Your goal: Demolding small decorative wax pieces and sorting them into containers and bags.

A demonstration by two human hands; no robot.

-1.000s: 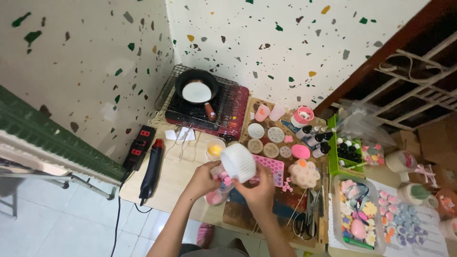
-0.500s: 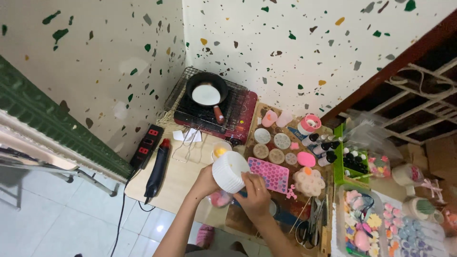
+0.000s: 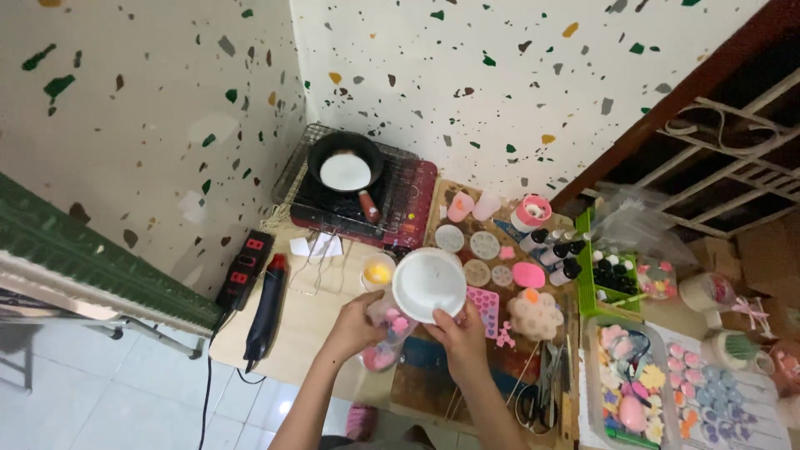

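Two hands on a white ribbed cup (image 3: pixel 428 284), centre of the frame.
Right hand (image 3: pixel 462 337) gripping its lower rim, left hand (image 3: pixel 357 325) clutching a clear bag of pink pieces (image 3: pixel 386 333); above the wooden surface (image 3: pixel 308 321), pink mould (image 3: pixel 483 302) just right.

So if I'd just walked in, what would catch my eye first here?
Probably the round white mould at the centre, gripped from below by the right hand, while the left hand holds a clear bag of pink pieces beside it. Behind them, a black pan of white liquid sits on a red stove in the speckled corner.
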